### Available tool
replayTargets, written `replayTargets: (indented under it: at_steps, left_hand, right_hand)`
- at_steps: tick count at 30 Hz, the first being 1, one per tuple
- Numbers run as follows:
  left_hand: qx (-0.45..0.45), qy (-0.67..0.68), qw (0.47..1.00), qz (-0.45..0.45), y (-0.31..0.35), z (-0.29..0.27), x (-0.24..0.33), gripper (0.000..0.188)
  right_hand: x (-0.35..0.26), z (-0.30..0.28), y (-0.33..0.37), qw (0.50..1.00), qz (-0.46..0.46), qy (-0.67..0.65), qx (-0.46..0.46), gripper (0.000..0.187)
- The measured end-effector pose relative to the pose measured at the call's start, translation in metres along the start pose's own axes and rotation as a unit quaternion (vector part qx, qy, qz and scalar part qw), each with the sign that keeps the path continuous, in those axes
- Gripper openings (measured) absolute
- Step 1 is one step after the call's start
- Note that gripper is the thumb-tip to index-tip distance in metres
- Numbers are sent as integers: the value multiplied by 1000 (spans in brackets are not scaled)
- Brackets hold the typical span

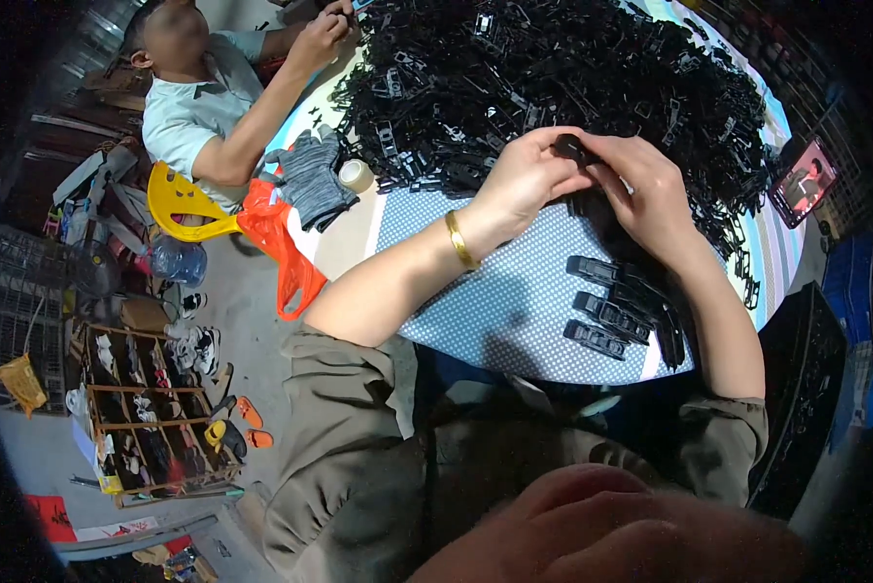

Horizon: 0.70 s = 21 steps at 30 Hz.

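Note:
My left hand (526, 183) and my right hand (647, 185) meet over the near edge of a big heap of black plastic parts (572, 83). Between their fingertips they grip a small black plastic part (570, 148); its exact kind is too small and dark to tell, and fingers cover much of it. Both hands are closed on it. Below my right hand, several similar long black parts (606, 313) lie side by side on the blue dotted tablecloth (475, 311), close to the table's near edge.
Across the table at the left, another person (208, 107) works at the heap. A grey cloth (310, 180), a tape roll (356, 175) and a red plastic bag (276, 243) lie at the left edge. A lit phone (804, 182) stands at the right. Shoe racks (154, 418) stand on the floor.

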<state>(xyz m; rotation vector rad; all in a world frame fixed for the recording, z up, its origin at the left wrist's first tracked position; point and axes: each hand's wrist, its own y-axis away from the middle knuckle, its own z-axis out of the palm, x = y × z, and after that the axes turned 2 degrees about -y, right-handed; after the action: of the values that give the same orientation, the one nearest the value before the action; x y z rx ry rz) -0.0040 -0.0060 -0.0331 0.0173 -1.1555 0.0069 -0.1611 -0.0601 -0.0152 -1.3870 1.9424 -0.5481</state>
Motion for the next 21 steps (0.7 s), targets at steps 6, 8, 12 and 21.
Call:
replayTargets:
  at_steps: [6,8,12,21]
  left_hand:
    - [-28,26,999,-26,-3,-4,5,28]
    - [-37,14,999,-32,-4,-7,5,28]
    - [-36,23,997,-66,-2,-8,8,32]
    - [-18,29,996,-85,-2,-3,1,31]
  right_hand:
    - [2,-2,3,999,32,2,17,26]
    - [7,-1,3,999,-5,-18,36,23]
    - [18,0,1,999,-18,-27,41,17]
    - [14,0,5,993,-105,58,11,18]
